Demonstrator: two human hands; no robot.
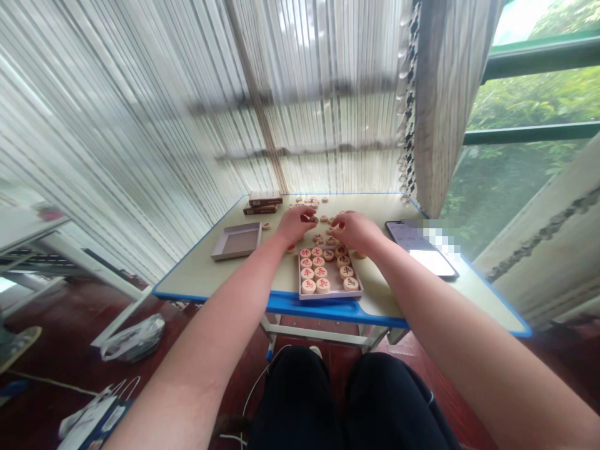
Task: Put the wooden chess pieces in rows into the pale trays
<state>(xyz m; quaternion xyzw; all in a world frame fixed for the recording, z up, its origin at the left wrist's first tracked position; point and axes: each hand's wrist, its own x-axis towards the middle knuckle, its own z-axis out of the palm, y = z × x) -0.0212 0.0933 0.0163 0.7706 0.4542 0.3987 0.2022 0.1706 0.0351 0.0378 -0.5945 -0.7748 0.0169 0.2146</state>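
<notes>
My left hand point(295, 225) reaches over the table, its thumb and fingers pinched on a Chinese chess piece point(314, 219). Opposite it, my right hand point(356, 229) has curled fingers at a pale chess piece point(333, 230), partly covered by the fingertips. Loose chess pieces point(319, 238) lie between and beyond both hands, some stacked or overlapping. Nearer to me stands a shallow open box point(332, 296). Red-marked pieces point(320, 273) fill its left columns, and dark-marked pieces point(346, 272) line its right side. Bare box floor shows between them.
An upturned shallow box lid point(238, 240) lies at left on the blue-edged table point(187, 275). Behind it are two stacked brown boxes point(263, 203). A phone or tablet point(419, 247) rests at right. Striped curtains point(328, 125) hang behind the table.
</notes>
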